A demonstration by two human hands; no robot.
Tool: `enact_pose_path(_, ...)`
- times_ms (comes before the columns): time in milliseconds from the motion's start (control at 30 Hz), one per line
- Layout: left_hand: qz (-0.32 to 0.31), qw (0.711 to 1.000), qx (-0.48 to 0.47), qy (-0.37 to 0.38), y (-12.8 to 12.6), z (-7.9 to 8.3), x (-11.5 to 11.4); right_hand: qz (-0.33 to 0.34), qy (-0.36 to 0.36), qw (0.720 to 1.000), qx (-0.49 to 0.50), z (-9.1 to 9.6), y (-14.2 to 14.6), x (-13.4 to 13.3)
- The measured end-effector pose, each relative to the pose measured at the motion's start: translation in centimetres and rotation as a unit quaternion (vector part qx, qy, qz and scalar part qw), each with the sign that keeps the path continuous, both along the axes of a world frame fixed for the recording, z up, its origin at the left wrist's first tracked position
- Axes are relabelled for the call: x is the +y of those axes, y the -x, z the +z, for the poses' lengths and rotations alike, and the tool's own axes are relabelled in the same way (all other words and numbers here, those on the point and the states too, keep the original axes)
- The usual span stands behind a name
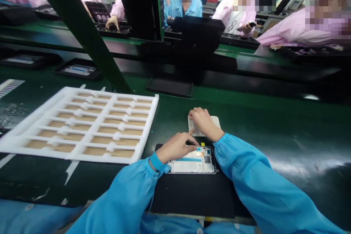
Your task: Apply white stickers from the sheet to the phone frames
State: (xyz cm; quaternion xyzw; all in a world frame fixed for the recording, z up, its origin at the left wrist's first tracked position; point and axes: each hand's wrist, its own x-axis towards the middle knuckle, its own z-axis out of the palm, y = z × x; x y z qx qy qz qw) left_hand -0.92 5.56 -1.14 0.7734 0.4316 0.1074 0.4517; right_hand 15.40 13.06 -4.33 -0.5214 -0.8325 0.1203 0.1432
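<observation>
A white rectangular open-backed phone frame (192, 162) lies flat on a black rubber mat (192, 193) on the green counter (274, 124). The left hand (175, 148) rests at its upper left corner, index finger stretched toward three o'clock, the other fingers loosely curled, gripping nothing. Just beyond the frame, at twelve o'clock, the right hand (204, 122) covers a small white ridged card (216, 120) with bent fingers; whether they grip it cannot be told. A white foam tray (79, 124) lies at nine o'clock.

It was an electronics assembly line: a long green conveyor belt (246, 106), workers in pink and blue smocks (296, 29) along it, and trays (78, 69) of parts.
</observation>
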Motion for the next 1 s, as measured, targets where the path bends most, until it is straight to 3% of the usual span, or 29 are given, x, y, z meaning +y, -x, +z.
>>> enact_pose_path(200,0.001,1.000,0.008,-0.011,-0.1,0.3,-0.1,-0.033,-0.003,0.996,0.083,-0.9,0.2,-0.5)
enact_pose_path(400,0.002,0.999,0.043,-0.012,-0.2,0.9,-0.3,-0.089,0.003,0.968,0.234,-1.5,-0.3,-1.1)
enact_pose_path(667,0.005,0.999,0.046,-0.010,-0.2,0.6,-0.2,-0.171,0.037,0.903,0.392,-2.7,-0.3,-0.4)
enact_pose_path(833,0.004,1.000,0.013,-0.004,-0.2,0.3,-0.2,-0.192,0.054,0.856,0.477,-1.4,-1.3,0.2)
enact_pose_path(1000,0.024,1.000,-0.004,-0.003,-0.2,-0.1,-0.5,-0.209,0.064,0.810,0.544,-0.2,-3.0,-0.9)
